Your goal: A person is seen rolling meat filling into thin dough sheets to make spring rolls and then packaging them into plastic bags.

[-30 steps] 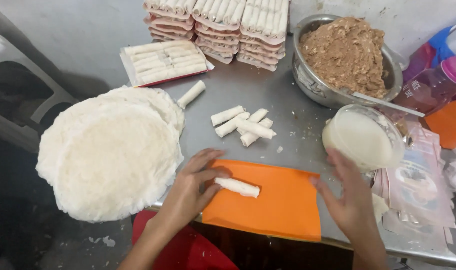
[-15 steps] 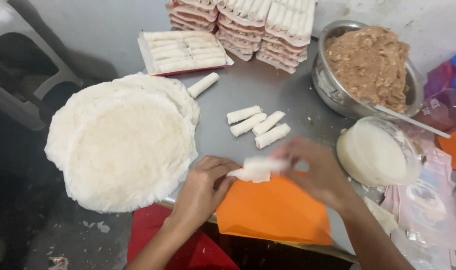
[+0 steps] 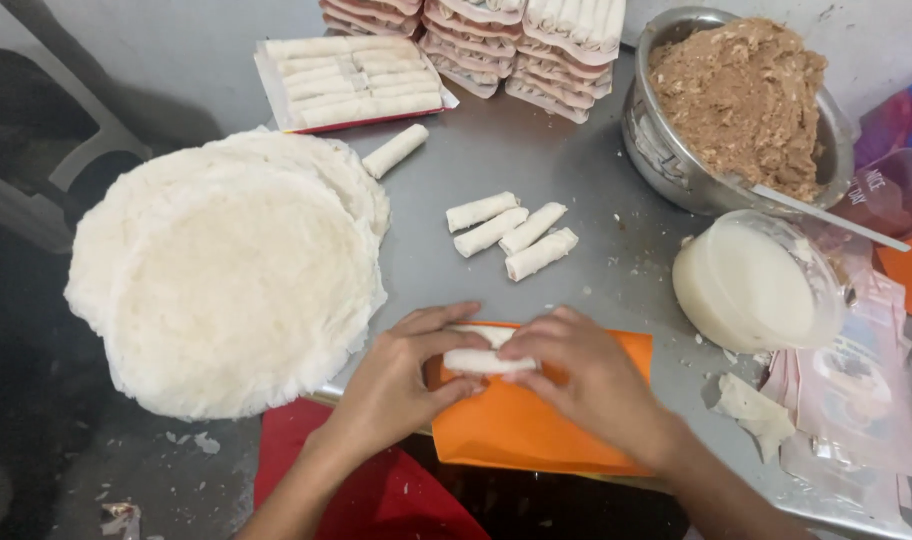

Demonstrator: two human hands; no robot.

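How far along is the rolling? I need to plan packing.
Done: four loose rolls on the table, one filled tray and stacked trays. In hand: left hand and right hand pinch one roll. Left: a thick wrapper stack and a heaped filling bowl.

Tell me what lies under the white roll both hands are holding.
Under the white roll lies a flat orange board on the grey metal table. The left hand and right hand cover part of it.

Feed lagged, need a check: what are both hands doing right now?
Left hand: closed on the white roll.
Right hand: closed on the same roll, over the orange board.
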